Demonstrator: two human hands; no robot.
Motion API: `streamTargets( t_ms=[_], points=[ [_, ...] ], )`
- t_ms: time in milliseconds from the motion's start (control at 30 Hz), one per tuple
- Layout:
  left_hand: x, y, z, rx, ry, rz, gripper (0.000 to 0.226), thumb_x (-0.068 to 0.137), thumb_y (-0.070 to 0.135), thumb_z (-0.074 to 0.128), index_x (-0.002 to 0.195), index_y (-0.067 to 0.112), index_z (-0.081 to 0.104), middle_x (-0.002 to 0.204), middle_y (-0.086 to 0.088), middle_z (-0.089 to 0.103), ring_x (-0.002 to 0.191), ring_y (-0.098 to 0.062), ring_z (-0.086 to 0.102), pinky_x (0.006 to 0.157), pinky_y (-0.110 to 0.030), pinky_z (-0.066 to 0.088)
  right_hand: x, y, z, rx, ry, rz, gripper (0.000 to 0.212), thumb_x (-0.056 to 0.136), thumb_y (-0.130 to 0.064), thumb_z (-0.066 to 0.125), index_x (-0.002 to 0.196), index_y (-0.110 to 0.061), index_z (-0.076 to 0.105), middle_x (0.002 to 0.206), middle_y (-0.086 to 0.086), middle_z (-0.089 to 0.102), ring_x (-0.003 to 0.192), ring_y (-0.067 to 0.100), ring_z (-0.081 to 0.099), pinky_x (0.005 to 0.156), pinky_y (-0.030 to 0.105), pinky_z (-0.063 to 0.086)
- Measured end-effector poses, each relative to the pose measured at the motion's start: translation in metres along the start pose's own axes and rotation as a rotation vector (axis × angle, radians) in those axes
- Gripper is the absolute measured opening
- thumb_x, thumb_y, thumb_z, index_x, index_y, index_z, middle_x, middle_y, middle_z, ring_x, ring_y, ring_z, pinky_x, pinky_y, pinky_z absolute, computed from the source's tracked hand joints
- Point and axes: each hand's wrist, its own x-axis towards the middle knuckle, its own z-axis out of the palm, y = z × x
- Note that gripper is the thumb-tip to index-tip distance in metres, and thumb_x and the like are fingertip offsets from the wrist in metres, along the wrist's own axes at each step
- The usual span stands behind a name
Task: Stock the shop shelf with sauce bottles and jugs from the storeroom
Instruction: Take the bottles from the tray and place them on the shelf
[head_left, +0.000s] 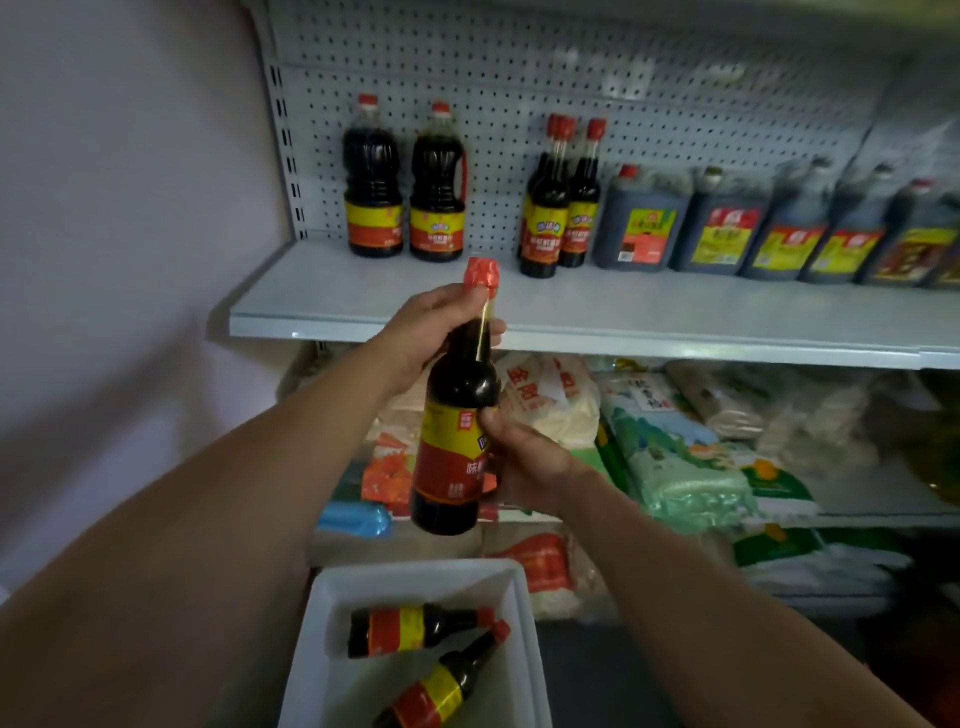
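A bottle (457, 415) is gripped at neck by the left hand (421, 338), at label by the right hand (524, 467) (both fingers curled); shelf (363, 306) bottles (556, 208) and jugs (644, 223) are ranged behind, a tub (332, 623) below.

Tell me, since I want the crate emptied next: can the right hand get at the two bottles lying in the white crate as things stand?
Probably not yet: the right hand grips the held bottle, with the left hand at its neck. The crate bottles lie uncovered in the white crate, so the way is otherwise free.
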Motion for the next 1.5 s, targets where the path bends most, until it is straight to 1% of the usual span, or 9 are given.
streamTargets(
  t_ms=[133,300,400,500,700,933,1267,1400,1500],
  points=[
    [0.012,0.011,0.013,0.173,0.089,0.029,0.049,0.081,0.057,0.071,0.122,0.032,0.066,0.12,0.0,0.07,0.11,-0.017,0.066,0.102,-0.044,0.05,-0.014,-0.034,-0.004,-0.023,0.135,-0.08,0.065,0.071,-0.058,0.079,0.127,-0.027,0.067,0.129,0.0,0.069,0.124,0.025,0.059,0.083,0.055,0.055],
    [0.022,-0.005,0.012,0.266,0.071,-0.092,0.076,0.073,0.07,0.068,0.139,0.037,0.051,0.143,-0.001,0.054,0.125,-0.024,0.053,0.098,-0.048,0.05,-0.013,-0.082,-0.03,-0.084,0.357,-0.165,0.068,0.066,-0.063,0.081,0.125,-0.031,0.069,0.127,0.002,0.07,0.122,0.028,0.06,0.093,0.066,0.051],
    [0.036,-0.013,0.03,0.289,-0.012,-0.14,0.069,0.082,0.055,0.071,0.144,0.039,0.044,0.138,-0.002,0.056,0.122,-0.025,0.055,0.089,-0.042,0.053,-0.013,-0.113,-0.05,-0.071,0.455,-0.21,0.074,0.057,-0.066,0.085,0.122,-0.033,0.07,0.126,0.004,0.07,0.118,0.031,0.062,0.094,0.066,0.05],
    [0.062,-0.012,0.059,0.335,-0.018,-0.026,0.077,0.082,0.041,0.078,0.148,0.04,0.039,0.129,-0.003,0.064,0.118,-0.023,0.061,0.09,-0.041,0.054,-0.011,-0.145,-0.071,-0.091,0.498,-0.266,0.061,0.063,-0.06,0.086,0.115,-0.033,0.073,0.12,0.001,0.073,0.117,0.03,0.064,0.098,0.065,0.049],
    [0.129,-0.007,0.1,0.396,0.118,0.093,0.073,0.084,0.034,0.078,0.146,0.038,0.041,0.129,-0.003,0.064,0.112,-0.022,0.063,0.096,-0.047,0.053,0.001,-0.183,-0.129,-0.237,0.42,-0.352,0.038,0.092,-0.038,0.072,0.129,-0.037,0.064,0.124,-0.004,0.072,0.121,0.021,0.063,0.096,0.063,0.051],
    [0.211,-0.026,0.124,0.406,0.07,0.078,0.07,0.08,0.035,0.081,0.142,0.037,0.047,0.135,0.006,0.059,0.118,-0.021,0.061,0.1,-0.052,0.05,0.028,-0.194,-0.216,-0.305,0.326,-0.385,0.067,0.093,0.002,0.062,0.147,-0.034,0.046,0.135,-0.004,0.065,0.126,0.024,0.059,0.099,0.056,0.049],
    [0.304,-0.062,0.139,0.384,0.057,0.04,0.09,0.059,0.063,0.076,0.141,0.048,0.042,0.143,0.01,0.054,0.131,-0.02,0.052,0.105,-0.053,0.046,0.077,-0.212,-0.289,-0.297,0.373,-0.389,0.07,0.092,0.004,0.065,0.149,-0.03,0.043,0.132,-0.003,0.067,0.121,0.023,0.063,0.092,0.048,0.053],
    [0.327,-0.06,0.14,0.379,0.063,0.027,0.074,0.081,0.037,0.078,0.145,0.039,0.042,0.146,0.006,0.052,0.133,-0.02,0.049,0.107,-0.053,0.044,0.103,-0.223,-0.31,-0.297,0.383,-0.392,0.061,0.089,0.002,0.07,0.141,-0.024,0.053,0.13,-0.001,0.068,0.12,0.025,0.064,0.093,0.05,0.053],
    [0.346,-0.062,0.139,0.366,0.109,0.012,0.067,0.085,0.027,0.076,0.143,0.039,0.045,0.143,0.006,0.054,0.133,-0.021,0.049,0.106,-0.055,0.044,0.123,-0.231,-0.322,-0.323,0.346,-0.416,0.056,0.089,0.002,0.07,0.136,-0.025,0.057,0.126,-0.002,0.07,0.121,0.024,0.063,0.093,0.047,0.055]
  ],
)
